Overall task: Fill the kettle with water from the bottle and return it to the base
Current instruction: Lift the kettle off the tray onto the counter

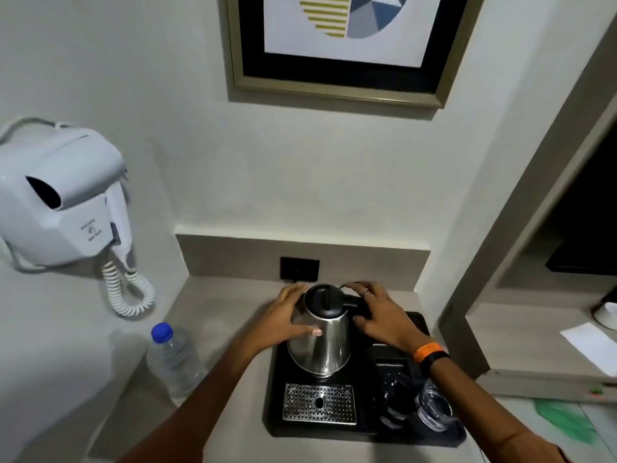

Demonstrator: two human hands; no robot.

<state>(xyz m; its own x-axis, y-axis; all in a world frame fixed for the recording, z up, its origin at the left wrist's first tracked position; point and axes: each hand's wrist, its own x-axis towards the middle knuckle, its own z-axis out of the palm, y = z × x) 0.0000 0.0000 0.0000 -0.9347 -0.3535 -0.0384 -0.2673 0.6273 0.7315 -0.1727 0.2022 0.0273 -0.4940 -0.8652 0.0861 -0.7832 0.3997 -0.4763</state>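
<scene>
Flanking the kettle (319,335), both hands (hairdryer (63,202) label unreadable).

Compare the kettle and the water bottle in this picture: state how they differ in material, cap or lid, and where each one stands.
The kettle is shiny metal; the water bottle is clear plastic. The kettle has a black lid; the bottle has a blue cap. The kettle stands on the black tray with the left hand and right hand on it; the bottle stands untouched on the counter, left of the tray. Both are upright and closed.
</scene>
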